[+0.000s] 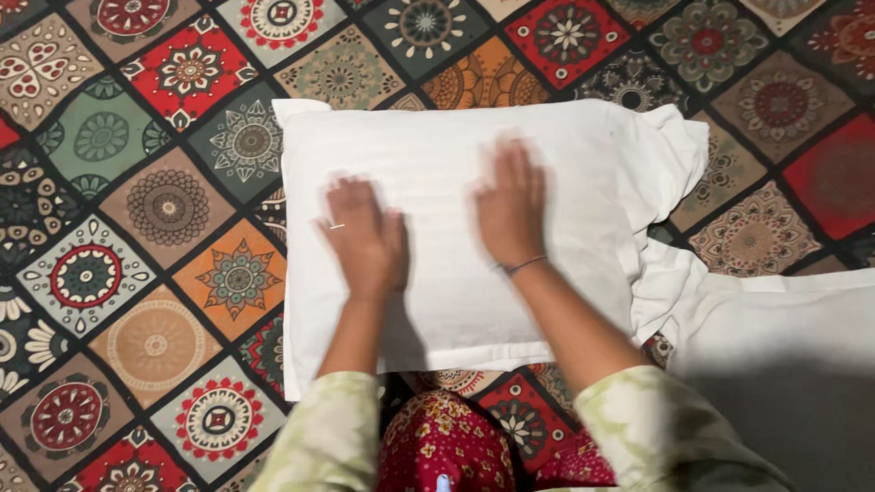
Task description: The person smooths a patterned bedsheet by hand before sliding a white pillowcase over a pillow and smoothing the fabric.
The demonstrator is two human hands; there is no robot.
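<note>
Hands flat, fingers spread, gripping nothing: left hand [363, 239], right hand [510, 210] pressing white pillow [437, 155] lying on patterned mat [164, 210]. Loose pillowcase end [670, 155] bunched at right, beside white cloth [784, 319].

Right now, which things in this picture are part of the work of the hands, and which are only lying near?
In the work:
- folded white cloth, flat under both palms
- left hand, pressing on it
- right hand, pressing on it

Only lying near:
- second white cloth at the right, untouched
- patterned bedspread under everything
</note>
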